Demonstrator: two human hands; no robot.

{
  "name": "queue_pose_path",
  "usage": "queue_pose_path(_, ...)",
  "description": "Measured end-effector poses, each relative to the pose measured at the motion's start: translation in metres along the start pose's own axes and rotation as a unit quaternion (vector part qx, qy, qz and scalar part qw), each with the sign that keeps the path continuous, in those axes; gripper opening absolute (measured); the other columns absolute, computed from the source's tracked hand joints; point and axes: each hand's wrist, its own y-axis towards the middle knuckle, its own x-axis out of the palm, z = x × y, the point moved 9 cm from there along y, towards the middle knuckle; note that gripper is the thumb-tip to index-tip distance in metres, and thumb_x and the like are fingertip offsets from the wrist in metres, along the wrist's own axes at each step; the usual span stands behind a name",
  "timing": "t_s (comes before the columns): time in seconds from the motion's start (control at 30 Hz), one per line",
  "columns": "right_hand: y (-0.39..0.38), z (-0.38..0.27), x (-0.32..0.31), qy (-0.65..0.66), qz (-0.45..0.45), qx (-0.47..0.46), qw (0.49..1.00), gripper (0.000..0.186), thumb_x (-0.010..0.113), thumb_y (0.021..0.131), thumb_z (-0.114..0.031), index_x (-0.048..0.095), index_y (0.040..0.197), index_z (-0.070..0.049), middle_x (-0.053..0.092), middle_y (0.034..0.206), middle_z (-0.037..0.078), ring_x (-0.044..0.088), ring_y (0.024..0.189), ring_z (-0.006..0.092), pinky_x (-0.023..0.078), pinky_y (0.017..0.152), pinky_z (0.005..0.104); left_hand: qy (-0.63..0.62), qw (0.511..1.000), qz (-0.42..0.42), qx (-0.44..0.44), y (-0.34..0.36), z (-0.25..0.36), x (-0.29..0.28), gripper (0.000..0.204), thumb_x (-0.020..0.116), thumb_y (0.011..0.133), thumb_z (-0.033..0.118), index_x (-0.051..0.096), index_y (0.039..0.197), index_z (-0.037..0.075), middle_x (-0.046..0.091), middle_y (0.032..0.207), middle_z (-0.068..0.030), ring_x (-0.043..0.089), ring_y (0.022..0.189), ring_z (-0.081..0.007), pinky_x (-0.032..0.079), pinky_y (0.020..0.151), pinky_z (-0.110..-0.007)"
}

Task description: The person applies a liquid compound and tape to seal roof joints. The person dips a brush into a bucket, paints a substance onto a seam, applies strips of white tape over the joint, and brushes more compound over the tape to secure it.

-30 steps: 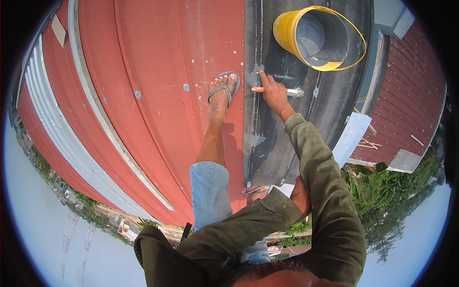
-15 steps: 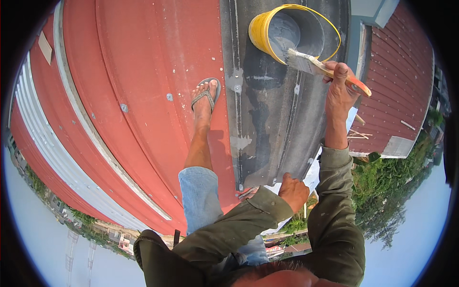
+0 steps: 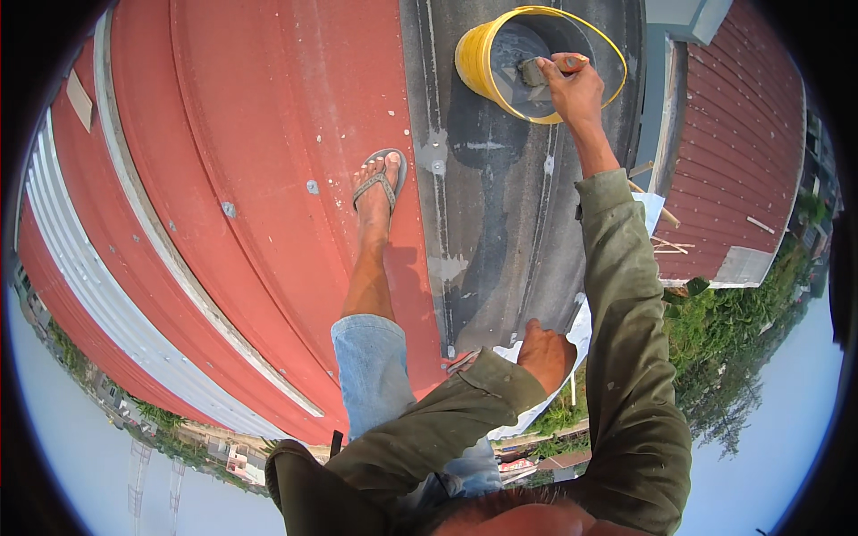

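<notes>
My right hand (image 3: 572, 94) is closed on a paintbrush (image 3: 572, 62) with an orange-tipped handle, its bristles dipped inside a yellow bucket (image 3: 483, 62) of grey coating. The bucket stands on the dark grey roof strip (image 3: 483, 223), which has wet-looking darker patches. My left hand (image 3: 545, 353) is low, at the strip's lower edge beside a white sheet, its fingers bent and partly hidden; whatever they may hold is out of sight.
Red roofing (image 3: 232, 152) spreads to the left, where my sandalled foot (image 3: 380, 183) rests, beside pale metal strips (image 3: 76, 250). Another red roof (image 3: 733, 143), loose sticks (image 3: 670, 246) and treetops (image 3: 706, 357) lie beyond the right edge, with buildings far below.
My right hand has lifted the brush from the grey strip and moved it up into the bucket. The bucket appears slightly farther left in view. My left hand has come out from under my right forearm.
</notes>
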Motion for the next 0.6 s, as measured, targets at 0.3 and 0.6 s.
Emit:
queue_pose_path(0.3,-0.049,0.008,-0.077,0.233,0.093,0.077,0.965,0.037,0.07,0.086,-0.033,0.065,0.098,0.003,0.067,0.083,0.009,0.064,0.073,0.0168,0.051,0.069,0.0279,0.001,1.0,-0.006,0.013,-0.001,0.004,0.007,0.014,0.057,0.077,0.01,0.069,0.069,0.013,0.067,0.067,-0.0056,0.066,0.065,-0.0215,0.04,0.071,-0.041)
queue_pose_path(0.6,-0.13,0.026,-0.041,0.567,-0.022,0.193,0.8,0.034,0.064,0.091,-0.027,0.057,0.107,0.002,0.063,0.096,0.011,0.062,0.082,0.0163,0.053,0.07,0.0284,0.022,0.997,-0.066,0.018,-0.006,0.012,0.043,0.015,0.058,0.079,0.013,0.072,0.077,0.017,0.069,0.072,-0.0018,0.067,0.072,-0.0192,0.039,0.073,-0.044)
